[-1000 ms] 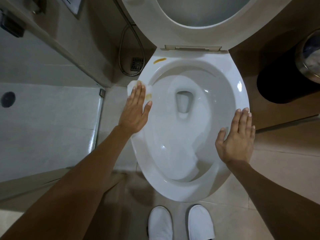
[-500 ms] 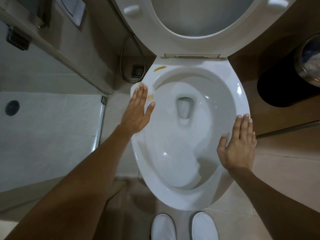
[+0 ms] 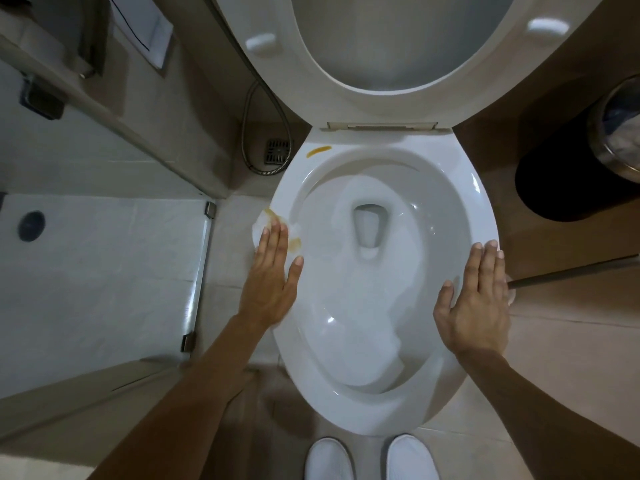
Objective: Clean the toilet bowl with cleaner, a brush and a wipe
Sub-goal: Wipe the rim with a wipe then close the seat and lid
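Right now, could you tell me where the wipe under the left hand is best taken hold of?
Pinch the wipe at its crumpled outer edge beyond the left hand's fingertips, coming from the floor side. That part overhangs the bowl rim; the rest lies flat under the palm.

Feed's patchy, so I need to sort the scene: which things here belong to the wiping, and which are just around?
In the job: toilet bowl rim; wipe under the left hand; yellow stain at the back; right hand flat on the rim.

Just around: waste bin; spray hose; floor drain.
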A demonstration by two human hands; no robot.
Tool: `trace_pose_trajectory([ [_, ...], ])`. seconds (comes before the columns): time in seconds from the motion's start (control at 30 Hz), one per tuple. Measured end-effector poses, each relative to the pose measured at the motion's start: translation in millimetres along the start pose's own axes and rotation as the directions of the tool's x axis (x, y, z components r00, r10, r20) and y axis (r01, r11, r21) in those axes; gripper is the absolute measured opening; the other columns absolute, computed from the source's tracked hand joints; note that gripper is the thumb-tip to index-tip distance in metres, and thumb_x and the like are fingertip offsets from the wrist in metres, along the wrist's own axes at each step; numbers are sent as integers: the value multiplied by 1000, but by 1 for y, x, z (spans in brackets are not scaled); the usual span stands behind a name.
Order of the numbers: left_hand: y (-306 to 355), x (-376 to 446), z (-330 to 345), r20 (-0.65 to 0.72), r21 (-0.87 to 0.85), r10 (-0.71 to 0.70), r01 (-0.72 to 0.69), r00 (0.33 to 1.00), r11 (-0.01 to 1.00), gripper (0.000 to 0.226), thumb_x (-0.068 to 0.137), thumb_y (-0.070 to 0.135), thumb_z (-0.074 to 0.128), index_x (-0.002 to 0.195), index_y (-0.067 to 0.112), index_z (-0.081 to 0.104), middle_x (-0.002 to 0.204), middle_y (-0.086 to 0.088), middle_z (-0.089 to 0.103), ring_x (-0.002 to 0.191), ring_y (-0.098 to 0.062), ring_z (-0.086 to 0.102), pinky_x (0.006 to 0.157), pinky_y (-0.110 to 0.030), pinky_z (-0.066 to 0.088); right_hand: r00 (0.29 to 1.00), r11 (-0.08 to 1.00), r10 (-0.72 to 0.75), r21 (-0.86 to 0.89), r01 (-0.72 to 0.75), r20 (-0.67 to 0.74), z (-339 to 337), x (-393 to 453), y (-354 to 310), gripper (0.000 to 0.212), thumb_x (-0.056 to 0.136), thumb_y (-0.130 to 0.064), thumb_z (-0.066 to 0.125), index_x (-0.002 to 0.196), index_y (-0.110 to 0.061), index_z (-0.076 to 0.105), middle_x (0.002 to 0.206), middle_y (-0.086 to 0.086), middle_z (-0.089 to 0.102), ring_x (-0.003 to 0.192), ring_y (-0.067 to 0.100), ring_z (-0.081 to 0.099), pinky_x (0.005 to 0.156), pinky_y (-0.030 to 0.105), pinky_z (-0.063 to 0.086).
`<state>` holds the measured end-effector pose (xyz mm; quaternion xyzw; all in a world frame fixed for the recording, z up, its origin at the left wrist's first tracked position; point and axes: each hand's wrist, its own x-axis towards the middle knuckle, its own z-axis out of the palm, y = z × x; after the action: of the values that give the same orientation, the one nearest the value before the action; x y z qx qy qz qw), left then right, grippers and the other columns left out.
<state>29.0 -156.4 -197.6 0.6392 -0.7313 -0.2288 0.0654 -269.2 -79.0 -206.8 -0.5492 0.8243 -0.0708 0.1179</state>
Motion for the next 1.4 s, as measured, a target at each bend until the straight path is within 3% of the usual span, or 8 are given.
trace_pose_trajectory([
  [0.13, -3, 13, -3, -10, 9, 27, -27, 1000, 1000, 70, 94, 53, 13, 151, 14, -1, 157, 8, -8, 144, -8, -12, 114, -19, -8, 1000, 1000, -3, 0, 3, -3, 0, 0, 0, 71, 91, -37, 25, 154, -7, 8, 161, 9, 4, 149, 23, 5, 117, 47, 23],
  [0.43, 1, 95, -19, -22, 48, 152, -151, 988, 987, 68, 100, 45, 25, 152, 10, 0, 160, -3, -4, 145, -10, -10, 118, -28, 0, 1000, 1000, -6, 19, 7, -17, 0, 0, 0, 72, 91, -31, 33, 154, -7, 10, 162, 9, 4, 149, 22, 4, 119, 42, 18],
  [0.67, 10, 120, -16, -76, 14, 70, -69, 995, 997, 59, 103, 31, 29, 152, 14, 2, 160, -2, -2, 147, -16, 4, 118, -35, 17, 1000, 1000, -1, 8, 2, -22, -1, 1, 0, 71, 90, -33, 31, 153, -7, 12, 161, 9, 7, 149, 23, 6, 118, 40, 15],
  [0.9, 18, 144, -18, -53, 36, 112, -110, 992, 993, 55, 103, 28, 24, 152, 12, 4, 160, -3, 2, 147, -16, 0, 119, -33, 8, 1000, 1000, 0, -9, -1, -26, -3, 2, -2, 71, 90, -32, 31, 153, -6, 13, 161, 10, 7, 149, 24, 6, 118, 38, 12],
  [1.2, 30, 162, -16, -3, 134, 224, -221, 975, 966, 61, 100, 40, 22, 152, 12, 8, 160, -5, 6, 147, -17, 2, 116, -34, 1, 998, 1000, -21, 0, 21, -53, -2, 2, -2, 70, 90, -29, 35, 152, -2, 17, 160, 13, 11, 148, 25, 8, 119, 41, 18],
  [1.4, 13, 143, -18, 78, 159, 300, -309, 951, 938, 59, 100, 43, 16, 152, 18, 1, 160, 4, -1, 145, -7, -6, 118, -30, -3, 998, 1000, -18, 2, 18, -54, -2, 2, -3, 70, 90, -29, 34, 152, -2, 17, 160, 14, 12, 148, 26, 9, 118, 44, 22],
])
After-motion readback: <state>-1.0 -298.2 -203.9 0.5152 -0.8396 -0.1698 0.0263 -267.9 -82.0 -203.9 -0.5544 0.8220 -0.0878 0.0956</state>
